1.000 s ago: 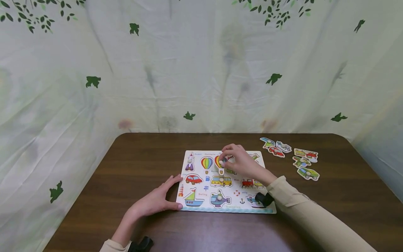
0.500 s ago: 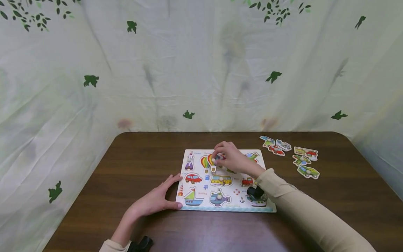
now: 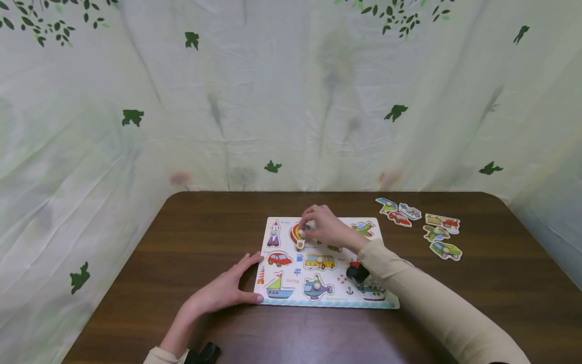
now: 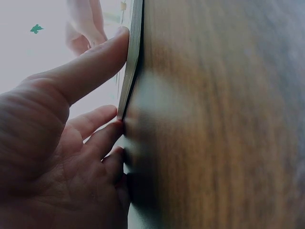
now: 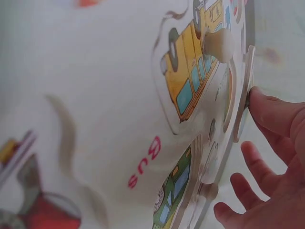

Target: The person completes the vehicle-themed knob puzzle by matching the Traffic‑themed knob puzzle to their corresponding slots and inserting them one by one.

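Between thumb and fingertips, my right hand (image 3: pixel 329 230) pinches a hot-air balloon puzzle piece (image 3: pixel 296 236) by its knob. In the head view that piece overlaps the printed balloon at the puzzle board's (image 3: pixel 283 233) upper left; fingers hide part of it. The right wrist view shows the piece edge-on (image 5: pixel 246 98) close over the board, tilted against it. My left hand (image 3: pixel 227 288) rests along the board's left edge, thumb near the lower corner, fingertips farther up. In the left wrist view thumb and fingers touch the board's side (image 4: pixel 130 78).
On the board sit a knobbed bus piece (image 3: pixel 320 261), a submarine piece (image 3: pixel 317 287) and a rocket piece (image 3: pixel 274 234). Several loose vehicle pieces lie to the right, including a red car (image 3: pixel 399 218) and a green one (image 3: pixel 445 251). A cloth curtain (image 3: pixel 291 101) hangs behind the table.
My right hand has moved left across the board with the balloon piece, from right of the printed balloon to over it. My left hand stays at the board's edge.
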`<state>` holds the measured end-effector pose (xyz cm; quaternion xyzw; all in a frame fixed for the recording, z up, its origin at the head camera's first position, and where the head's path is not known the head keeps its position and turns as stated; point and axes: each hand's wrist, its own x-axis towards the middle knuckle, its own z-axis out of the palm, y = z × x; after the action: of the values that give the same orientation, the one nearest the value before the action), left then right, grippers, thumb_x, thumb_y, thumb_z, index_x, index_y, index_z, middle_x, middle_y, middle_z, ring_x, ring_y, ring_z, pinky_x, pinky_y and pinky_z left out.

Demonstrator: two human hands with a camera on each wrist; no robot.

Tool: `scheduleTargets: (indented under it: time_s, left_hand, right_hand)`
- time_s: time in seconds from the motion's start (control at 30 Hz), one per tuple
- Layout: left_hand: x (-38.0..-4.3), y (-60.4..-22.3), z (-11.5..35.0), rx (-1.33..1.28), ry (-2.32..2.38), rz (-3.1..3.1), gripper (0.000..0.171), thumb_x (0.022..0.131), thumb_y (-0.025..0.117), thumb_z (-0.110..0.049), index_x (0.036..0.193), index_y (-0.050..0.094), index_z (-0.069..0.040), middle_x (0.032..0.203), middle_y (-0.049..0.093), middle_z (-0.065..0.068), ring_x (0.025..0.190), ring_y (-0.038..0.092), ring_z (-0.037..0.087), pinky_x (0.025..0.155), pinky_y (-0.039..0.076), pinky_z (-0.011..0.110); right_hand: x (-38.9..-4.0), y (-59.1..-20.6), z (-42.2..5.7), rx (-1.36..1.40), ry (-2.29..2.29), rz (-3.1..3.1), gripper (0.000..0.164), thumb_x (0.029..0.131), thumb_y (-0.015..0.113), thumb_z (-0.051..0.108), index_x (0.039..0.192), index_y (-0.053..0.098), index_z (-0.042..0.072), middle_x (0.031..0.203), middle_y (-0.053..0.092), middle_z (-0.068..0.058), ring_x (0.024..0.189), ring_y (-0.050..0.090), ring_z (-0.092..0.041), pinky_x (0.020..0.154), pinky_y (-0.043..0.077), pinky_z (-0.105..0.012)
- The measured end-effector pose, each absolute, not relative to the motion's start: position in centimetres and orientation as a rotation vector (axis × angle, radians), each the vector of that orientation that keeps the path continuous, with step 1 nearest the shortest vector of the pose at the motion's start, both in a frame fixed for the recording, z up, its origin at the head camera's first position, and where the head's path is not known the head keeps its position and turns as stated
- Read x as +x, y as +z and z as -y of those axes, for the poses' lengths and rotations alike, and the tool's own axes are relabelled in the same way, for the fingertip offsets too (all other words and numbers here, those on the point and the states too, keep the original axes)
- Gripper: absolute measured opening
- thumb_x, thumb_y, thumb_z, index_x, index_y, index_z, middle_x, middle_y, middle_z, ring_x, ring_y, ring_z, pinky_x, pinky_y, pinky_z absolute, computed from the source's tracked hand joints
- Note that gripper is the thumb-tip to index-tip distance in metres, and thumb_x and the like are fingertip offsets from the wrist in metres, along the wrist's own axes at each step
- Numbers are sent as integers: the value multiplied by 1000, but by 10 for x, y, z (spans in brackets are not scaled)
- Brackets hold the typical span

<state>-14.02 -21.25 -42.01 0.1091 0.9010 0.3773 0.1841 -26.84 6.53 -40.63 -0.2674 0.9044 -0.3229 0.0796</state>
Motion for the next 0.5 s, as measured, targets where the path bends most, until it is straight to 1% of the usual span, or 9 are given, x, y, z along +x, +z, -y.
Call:
scheduleTargets:
  time_s: [0.17, 0.27, 0.5]
  left_hand:
    - [-139, -419, 213, 316, 1059, -2544, 90, 77, 84, -39, 151, 38, -21, 161, 18, 15, 148, 12, 37, 108, 21, 64]
    - [-139, -419, 212, 314, 1066, -2539, 89, 77, 84, -39, 151, 38, -21, 162, 19, 15, 148, 11, 37, 108, 20, 64]
    - [-140, -420, 213, 315, 1075, -2533, 90, 76, 84, -39, 151, 38, -20, 162, 19, 13, 148, 10, 36, 108, 20, 64]
  right_hand:
    - [-272, -409, -60, -785, -925, -2709, 2, 89, 76, 22, 91, 74, 22, 129, 53, -2, 126, 36, -25, 101, 35, -45]
    - [-275, -410, -58, -776, -905, -2706, 4, 89, 75, 25, 91, 74, 22, 129, 53, -1, 126, 35, -25, 101, 35, -45]
    - [-277, -412, -56, -786, -877, -2716, 3, 87, 77, 23, 90, 75, 24, 129, 54, -2, 126, 35, -27, 100, 34, -45]
